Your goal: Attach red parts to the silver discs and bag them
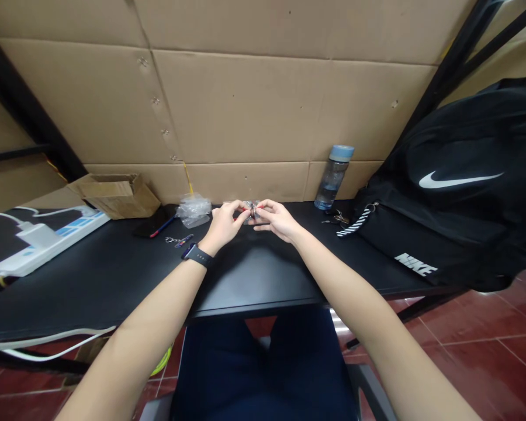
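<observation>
Cardboard panels (245, 105) line the wall across the upper frame, and a black tabletop (263, 269) runs beneath them through the middle. At the centre, near the tabletop's back edge, the person's left hand (225, 222) and right hand (278, 219) meet at a small clear packet (252, 214) with something dark and reddish in or behind it; the fingers hide too much to tell what. Each grip appears to be pinching the packet between thumb and fingertips, one from either side, probably because so small and slippery a thing is steadier held at both ends. Both forearms reach in from the lower corners, so the packet sits midway between them.

Just left of the hands lies a crumpled plastic bag (193, 209), with a keychain (180, 240) in front of it, near the wristwatch (197, 255). Further left stand an open cardboard box (116, 196) and a white power strip (56, 242), the strip perhaps kept at the frame's left side so its cables stay away from the hands. Right of centre, a water bottle (332, 178) stands close to the cardboard, likely out of elbow reach, with keys (339, 218) near it. A black backpack (460, 193) fills the right side, its bulk seemingly set there to leave the middle for handwork.
</observation>
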Action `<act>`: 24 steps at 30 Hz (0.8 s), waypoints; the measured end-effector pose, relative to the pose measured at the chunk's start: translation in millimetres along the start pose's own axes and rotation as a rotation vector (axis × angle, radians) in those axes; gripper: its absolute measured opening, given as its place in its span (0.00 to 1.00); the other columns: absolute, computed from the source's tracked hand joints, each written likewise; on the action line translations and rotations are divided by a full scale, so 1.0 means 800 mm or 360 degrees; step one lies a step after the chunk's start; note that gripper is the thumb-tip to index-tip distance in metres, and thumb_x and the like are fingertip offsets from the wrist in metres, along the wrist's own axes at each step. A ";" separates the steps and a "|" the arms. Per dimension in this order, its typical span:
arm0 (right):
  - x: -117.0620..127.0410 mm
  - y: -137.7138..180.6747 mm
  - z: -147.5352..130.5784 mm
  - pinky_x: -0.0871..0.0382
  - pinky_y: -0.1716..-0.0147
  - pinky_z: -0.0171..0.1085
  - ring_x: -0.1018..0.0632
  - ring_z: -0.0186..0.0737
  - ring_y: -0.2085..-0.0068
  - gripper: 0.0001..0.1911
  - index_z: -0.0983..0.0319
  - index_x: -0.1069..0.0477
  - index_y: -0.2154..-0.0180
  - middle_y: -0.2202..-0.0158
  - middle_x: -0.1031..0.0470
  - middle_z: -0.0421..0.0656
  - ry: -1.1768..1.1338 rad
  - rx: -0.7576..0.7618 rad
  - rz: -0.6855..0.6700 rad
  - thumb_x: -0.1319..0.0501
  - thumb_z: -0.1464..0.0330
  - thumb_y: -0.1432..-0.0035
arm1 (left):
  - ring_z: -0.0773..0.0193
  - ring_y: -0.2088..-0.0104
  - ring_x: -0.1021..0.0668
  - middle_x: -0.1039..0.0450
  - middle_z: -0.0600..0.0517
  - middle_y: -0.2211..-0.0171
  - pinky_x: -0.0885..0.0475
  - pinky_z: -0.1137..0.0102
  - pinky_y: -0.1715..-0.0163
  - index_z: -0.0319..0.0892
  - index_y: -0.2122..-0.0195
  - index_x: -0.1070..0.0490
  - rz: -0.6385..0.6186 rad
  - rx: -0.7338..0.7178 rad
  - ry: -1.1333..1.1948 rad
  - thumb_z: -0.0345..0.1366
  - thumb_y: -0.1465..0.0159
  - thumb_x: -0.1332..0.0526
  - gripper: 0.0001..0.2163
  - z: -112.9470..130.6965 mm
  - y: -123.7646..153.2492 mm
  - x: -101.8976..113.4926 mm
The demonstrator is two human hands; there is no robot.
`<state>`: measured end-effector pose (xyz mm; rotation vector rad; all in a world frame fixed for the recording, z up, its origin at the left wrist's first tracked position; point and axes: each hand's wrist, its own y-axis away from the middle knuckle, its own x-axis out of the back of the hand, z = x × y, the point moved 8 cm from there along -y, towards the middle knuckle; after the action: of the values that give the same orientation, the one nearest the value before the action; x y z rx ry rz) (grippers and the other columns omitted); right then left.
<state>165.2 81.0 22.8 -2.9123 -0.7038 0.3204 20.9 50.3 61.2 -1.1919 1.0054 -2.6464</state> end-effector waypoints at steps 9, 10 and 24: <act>-0.002 0.000 0.000 0.19 0.62 0.37 0.15 0.37 0.63 0.17 0.56 0.25 0.48 0.50 0.20 0.45 -0.0005 -0.0091 -0.0068 0.35 0.71 0.39 | 0.57 0.54 0.21 0.19 0.51 0.58 0.33 0.62 0.49 0.47 0.59 0.26 0.0010 0.0032 -0.0070 0.43 0.31 0.41 0.08 -0.007 -0.002 -0.003; 0.001 -0.002 0.000 0.19 0.61 0.37 0.15 0.37 0.64 0.16 0.57 0.24 0.49 0.51 0.19 0.45 -0.0010 -0.0076 -0.0045 0.36 0.72 0.39 | 0.56 0.53 0.22 0.19 0.51 0.57 0.34 0.61 0.49 0.47 0.57 0.26 -0.0018 0.0044 -0.0084 0.44 0.30 0.42 0.10 -0.010 -0.002 -0.005; 0.044 0.002 -0.042 0.26 0.65 0.35 0.25 0.30 0.72 0.29 0.59 0.24 0.45 0.59 0.22 0.41 0.1191 0.0259 -0.0021 0.27 0.66 0.51 | 0.52 0.42 0.26 0.26 0.47 0.44 0.36 0.55 0.44 0.52 0.46 0.25 -0.0924 -0.0345 -0.0376 0.45 0.28 0.48 0.16 0.001 0.031 -0.087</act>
<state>204.4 93.7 49.4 -2.5608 -0.5268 -0.6512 64.7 52.0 2.1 -2.0639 1.0482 -2.7258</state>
